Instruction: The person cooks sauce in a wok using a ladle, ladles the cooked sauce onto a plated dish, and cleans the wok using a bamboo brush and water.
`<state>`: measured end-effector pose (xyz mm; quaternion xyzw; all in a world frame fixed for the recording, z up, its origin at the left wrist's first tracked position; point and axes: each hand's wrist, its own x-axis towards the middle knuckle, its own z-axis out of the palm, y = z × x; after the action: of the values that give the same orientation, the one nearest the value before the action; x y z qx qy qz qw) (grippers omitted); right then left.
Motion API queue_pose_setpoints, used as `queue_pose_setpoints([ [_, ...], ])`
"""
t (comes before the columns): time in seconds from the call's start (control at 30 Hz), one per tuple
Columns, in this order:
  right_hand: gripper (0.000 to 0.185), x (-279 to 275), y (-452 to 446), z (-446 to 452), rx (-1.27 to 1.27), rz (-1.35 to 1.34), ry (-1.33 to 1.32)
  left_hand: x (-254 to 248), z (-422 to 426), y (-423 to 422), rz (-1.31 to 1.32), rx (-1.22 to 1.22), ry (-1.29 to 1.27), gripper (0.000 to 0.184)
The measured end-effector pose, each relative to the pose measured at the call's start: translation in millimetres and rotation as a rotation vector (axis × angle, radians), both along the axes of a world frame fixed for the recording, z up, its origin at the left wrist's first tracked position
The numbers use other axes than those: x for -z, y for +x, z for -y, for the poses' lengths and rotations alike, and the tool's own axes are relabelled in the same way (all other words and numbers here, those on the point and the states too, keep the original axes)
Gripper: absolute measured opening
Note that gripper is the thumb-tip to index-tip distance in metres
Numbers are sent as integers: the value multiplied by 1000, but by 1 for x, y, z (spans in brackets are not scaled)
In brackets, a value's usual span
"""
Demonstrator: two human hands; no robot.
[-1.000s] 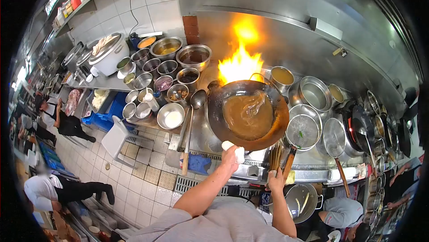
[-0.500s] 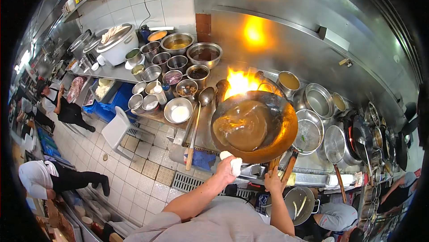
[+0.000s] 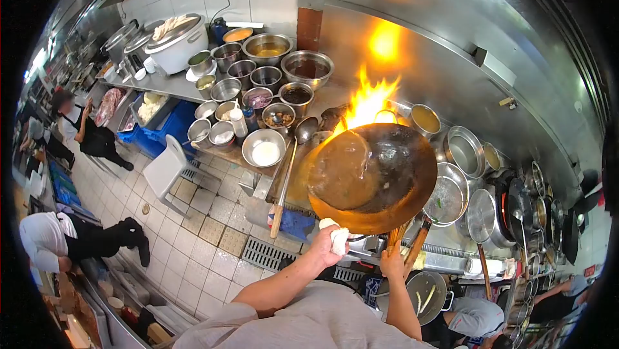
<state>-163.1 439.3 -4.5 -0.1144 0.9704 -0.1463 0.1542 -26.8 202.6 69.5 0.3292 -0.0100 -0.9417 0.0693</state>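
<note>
A large wok (image 3: 403,175) is tilted toward the left, with brown liquid (image 3: 342,171) pooled in its left half. Flames (image 3: 373,100) rise behind its far rim. My left hand (image 3: 327,246) is closed on a white cloth (image 3: 339,239) at the wok's near left edge. Bundled bamboo sticks, a brush (image 3: 398,233), are in my right hand (image 3: 392,262), whose fingers wrap round them below the wok's near rim. Just right of that hand is a wooden handle (image 3: 418,246).
A ladle (image 3: 306,131) lies left of the wok, beside several bowls of ingredients (image 3: 265,148). Strainers (image 3: 482,213) and metal pots (image 3: 464,149) stand on the right. A plastic chair (image 3: 169,171) is on the tiled floor. Other people are at the left and lower right.
The liquid has swirled to the wok's left side as the wok tilted. The flames shrank, then grew again. The camera view has shifted, and both hands keep their holds.
</note>
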Motion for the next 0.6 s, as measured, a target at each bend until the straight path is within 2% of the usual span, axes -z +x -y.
queue_pose_setpoints([
  [0.2,83,-8,5,9,15,47,14,0,-3,-1,-40,14,-12,9],
  [0.27,85,-13,11,13,0,-5,43,2,-3,-2,-45,0,69,7],
  [0.37,89,-22,15,20,34,88,30,0,-1,-3,-57,-2,134,8],
  [0.6,83,-12,16,29,45,-49,-48,16,-4,-3,-179,10,185,15],
])
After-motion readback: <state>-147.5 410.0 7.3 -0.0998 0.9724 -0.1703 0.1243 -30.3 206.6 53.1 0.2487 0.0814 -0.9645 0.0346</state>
